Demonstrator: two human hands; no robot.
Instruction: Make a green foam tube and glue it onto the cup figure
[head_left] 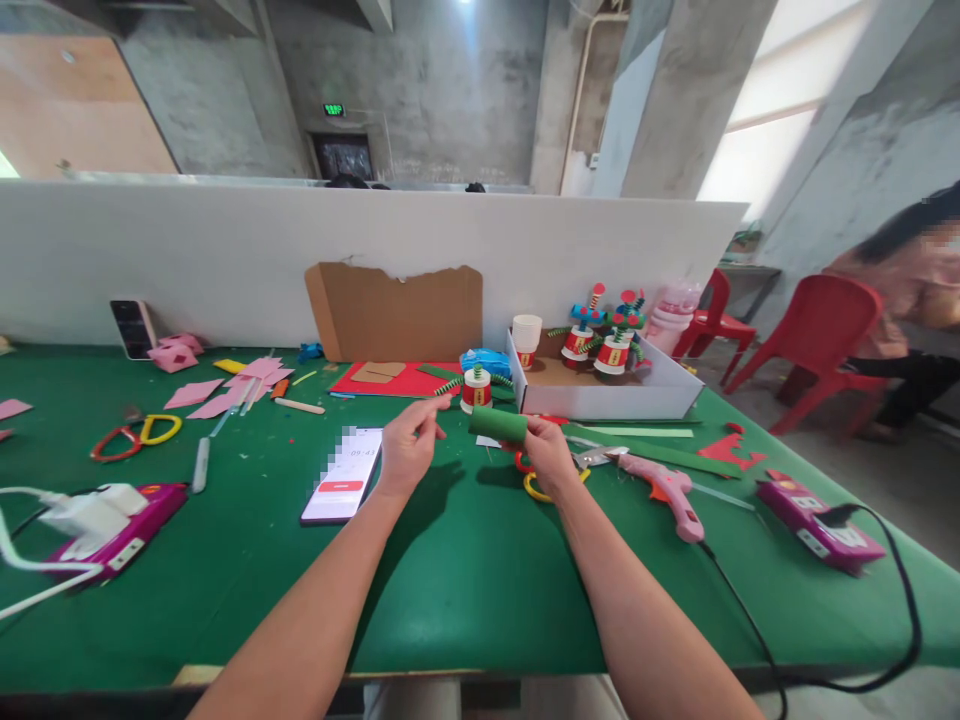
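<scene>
My right hand is closed around one end of a green paper tube, which points left over the table. My left hand is raised to the left of the tube, its index finger stretched out and the other fingers partly bent, with nothing visible in it. Just beyond the two hands stands a red and white paper cup with green folded-paper spring arms. Scissors with yellow and red handles lie beneath my right hand, partly hidden by it. A phone showing a timer lies beside my left forearm.
A pink glue gun with a trailing cord lies at the right, near a purple power strip. Behind, a white box holds several cup figures. Pink paper, other scissors and another power strip are on the left.
</scene>
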